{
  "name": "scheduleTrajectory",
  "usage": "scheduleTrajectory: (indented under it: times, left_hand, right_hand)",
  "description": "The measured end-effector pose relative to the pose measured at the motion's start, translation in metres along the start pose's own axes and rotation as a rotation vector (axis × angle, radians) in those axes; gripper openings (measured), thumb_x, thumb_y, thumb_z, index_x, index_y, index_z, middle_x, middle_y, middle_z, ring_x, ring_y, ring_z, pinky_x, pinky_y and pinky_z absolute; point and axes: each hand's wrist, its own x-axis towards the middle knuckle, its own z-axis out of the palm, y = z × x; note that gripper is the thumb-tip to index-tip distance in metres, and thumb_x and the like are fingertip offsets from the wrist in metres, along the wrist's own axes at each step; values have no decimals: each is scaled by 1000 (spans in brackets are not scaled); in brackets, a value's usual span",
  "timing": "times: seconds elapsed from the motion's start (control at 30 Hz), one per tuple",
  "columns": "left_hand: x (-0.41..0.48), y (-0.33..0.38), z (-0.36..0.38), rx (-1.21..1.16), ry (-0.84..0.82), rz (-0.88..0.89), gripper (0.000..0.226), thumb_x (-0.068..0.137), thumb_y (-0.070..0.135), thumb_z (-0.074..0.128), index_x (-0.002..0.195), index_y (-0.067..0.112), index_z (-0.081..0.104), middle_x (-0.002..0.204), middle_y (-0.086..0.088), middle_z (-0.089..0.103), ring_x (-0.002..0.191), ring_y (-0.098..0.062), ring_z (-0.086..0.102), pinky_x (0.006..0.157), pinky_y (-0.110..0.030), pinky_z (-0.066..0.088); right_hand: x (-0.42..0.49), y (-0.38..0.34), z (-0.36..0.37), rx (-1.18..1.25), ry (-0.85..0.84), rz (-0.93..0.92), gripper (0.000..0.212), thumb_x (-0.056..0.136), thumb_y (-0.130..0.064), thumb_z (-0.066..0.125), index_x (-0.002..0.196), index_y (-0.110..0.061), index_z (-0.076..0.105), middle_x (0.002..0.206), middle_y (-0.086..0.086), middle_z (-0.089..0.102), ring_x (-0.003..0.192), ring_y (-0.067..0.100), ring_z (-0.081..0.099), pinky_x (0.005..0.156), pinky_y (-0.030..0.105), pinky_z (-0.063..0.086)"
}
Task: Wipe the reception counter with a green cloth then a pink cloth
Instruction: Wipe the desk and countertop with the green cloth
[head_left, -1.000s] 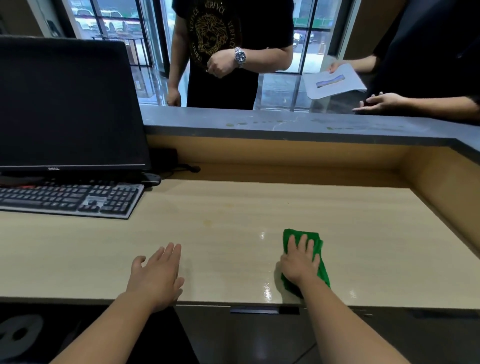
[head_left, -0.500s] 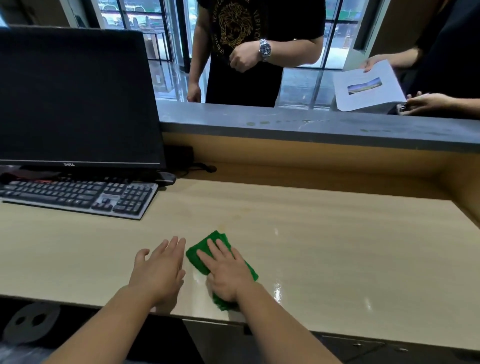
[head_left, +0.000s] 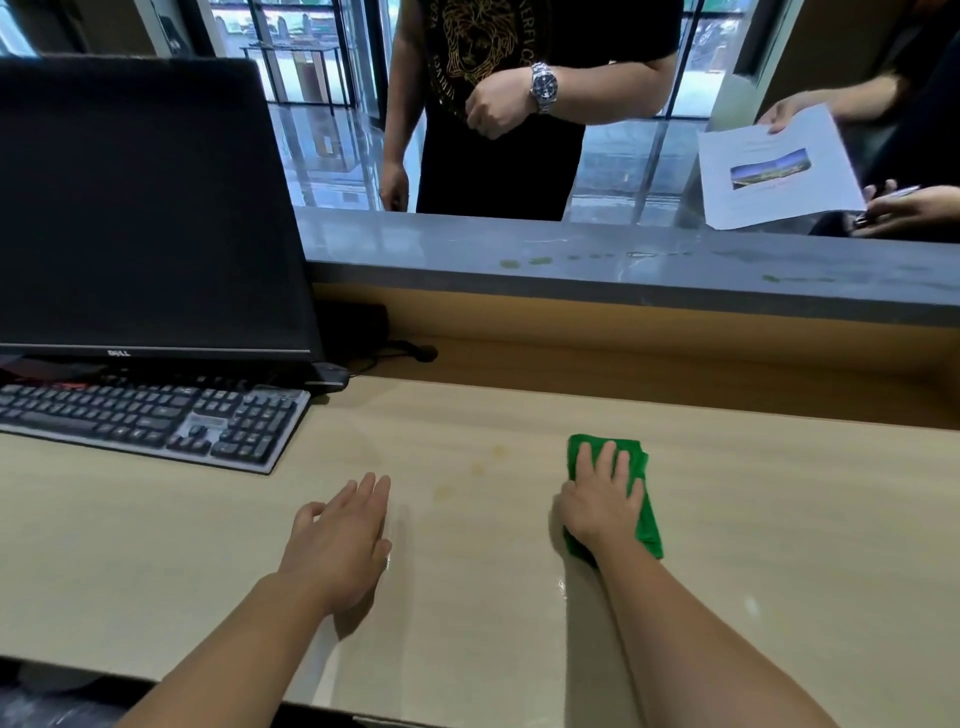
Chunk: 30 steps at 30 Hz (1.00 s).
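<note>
Lower right of centre, we log our right hand (head_left: 600, 501), fingers straight and slightly spread, pressing flat on a folded green cloth (head_left: 647, 525) that lies on the pale wood bench (head_left: 779, 519). Lower centre, our left hand (head_left: 337, 540) rests palm-down on the bench, fingers straight and close together, well apart from the cloth. We also note faint yellowish stains (head_left: 444, 491) between the hands, a Dell monitor (head_left: 140, 208) above a dark keyboard (head_left: 150, 421) at left, a grey upper ledge (head_left: 571, 254) across the frame, and a printed sheet (head_left: 774, 166) held at upper right.
</note>
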Motion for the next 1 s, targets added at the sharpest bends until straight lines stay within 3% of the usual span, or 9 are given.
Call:
scheduleTrajectory:
  times: [0.1, 0.23, 0.3, 0.4, 0.5, 0.77, 0.9, 1.0]
  left_hand:
    - [7, -6, -2, -14, 7, -14, 66, 101, 33, 37, 155, 25, -2, 162, 7, -3, 149, -10, -1, 117, -35, 9]
    - [17, -13, -1, -4, 11, -32, 68, 100, 34, 39, 155, 25, -1, 162, 7, -2, 149, -10, 0, 116, -35, 10]
    - [23, -14, -1, 4, 5, -34, 68, 101, 34, 38, 155, 25, -2, 162, 7, -3, 149, -10, -1, 116, -35, 10]
    - [35, -10, -3, 16, -5, -33, 68, 101, 34, 38, 154, 25, -2, 162, 7, -3, 149, -10, -1, 115, -35, 11]
    - [49, 1, -6, 8, -5, -22, 66, 101, 33, 39, 154, 26, 1, 162, 8, -1, 149, -10, 0, 115, -35, 10]
    - [78, 14, -12, -26, 19, 56, 66, 102, 32, 38, 154, 26, -2, 162, 9, -4, 148, -9, -3, 116, -33, 8]
    - [78, 7, -8, -60, 22, 62, 67, 101, 33, 39, 154, 27, -2, 162, 9, -3, 148, -8, -3, 116, -32, 8]
    - [77, 1, -3, -46, 4, 70, 68, 101, 35, 41, 154, 28, 0, 161, 9, 9, 148, -6, 2, 116, -34, 4]
  right_hand:
    - [-2, -56, 20, -4, -2, -105, 61, 102, -28, 26, 156, -22, -4, 161, 8, -17, 149, 27, -15, 119, 48, -4]
    - [-24, -129, 47, -109, -96, -456, 68, 99, -22, 33, 155, -27, -6, 160, 6, -20, 147, 26, -20, 119, 48, -10]
    - [-26, -142, 53, -170, -129, -625, 72, 97, -19, 38, 155, -30, -4, 160, 3, -20, 147, 25, -20, 118, 47, -10]
    - [-2, -126, 43, -194, -152, -736, 66, 98, -25, 35, 154, -35, 1, 162, -3, -15, 149, 18, -15, 121, 43, -6]
    - [39, -88, 18, -185, -105, -646, 63, 99, -27, 32, 155, -34, 3, 162, -2, -12, 149, 17, -11, 121, 40, -2]
    - [116, 21, -43, -111, 4, -115, 59, 100, -27, 28, 155, -29, 6, 163, 4, -2, 150, 23, -4, 121, 43, 4]
    - [121, -13, -29, -51, 76, 41, 59, 99, -25, 29, 154, -26, 11, 163, 4, 0, 150, 27, -2, 120, 47, 5]
    - [112, -68, -7, -84, 102, -105, 64, 94, -21, 35, 153, -27, 12, 163, 4, 3, 149, 28, 1, 119, 46, 6]
